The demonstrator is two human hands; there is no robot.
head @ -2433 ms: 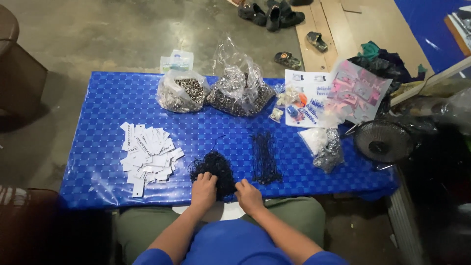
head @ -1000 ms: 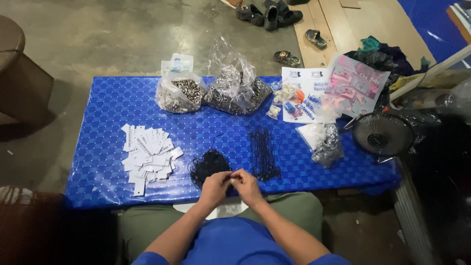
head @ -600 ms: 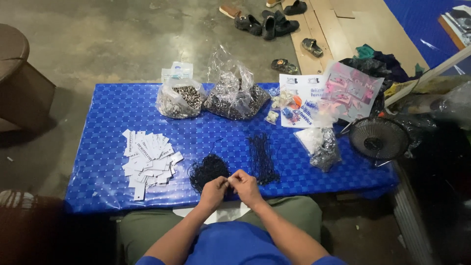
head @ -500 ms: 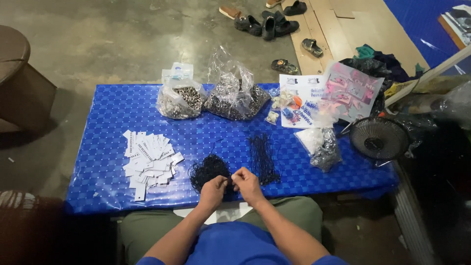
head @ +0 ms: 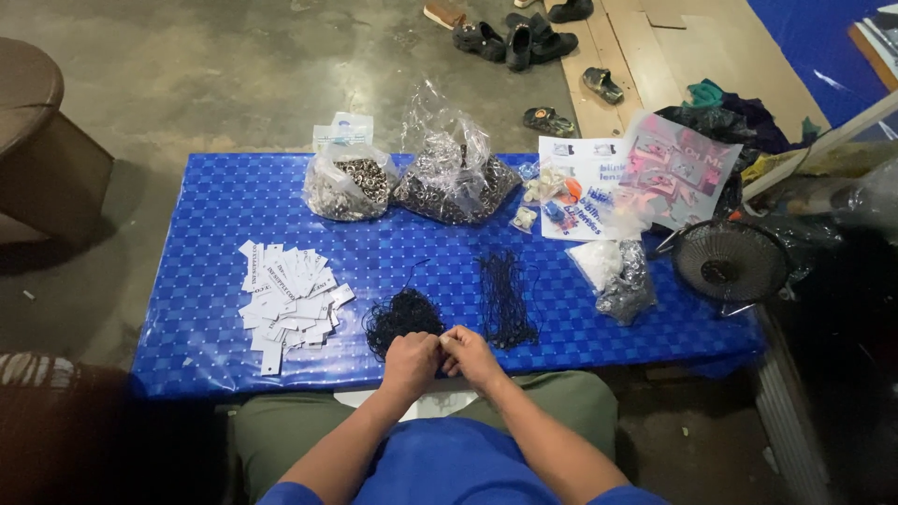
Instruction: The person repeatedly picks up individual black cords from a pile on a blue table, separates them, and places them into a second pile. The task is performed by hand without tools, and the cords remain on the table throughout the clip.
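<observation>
My left hand (head: pixel 411 360) and my right hand (head: pixel 470 354) meet fingertip to fingertip at the near edge of the blue table (head: pixel 206 215). Both are pinched closed on something small and thin that I cannot make out; it looks like a black string. Just beyond my left hand lies a tangled heap of black strings (head: pixel 400 316). A straighter bundle of black strings (head: pixel 506 295) lies just past my right hand. A pile of white paper tags (head: pixel 286 295) sits to the left.
Two clear bags of small metal pieces (head: pixel 344 185) (head: pixel 456 178) stand at the table's far side. Printed packets (head: pixel 625 178) and a crumpled plastic bag (head: pixel 621 279) lie right. A small black fan (head: pixel 730 265) is off the right edge; shoes (head: pixel 514 39) on the floor.
My hands lifted off the tangled string heap and came together at the table's near edge, fingers pinched. The camera view shifted slightly.
</observation>
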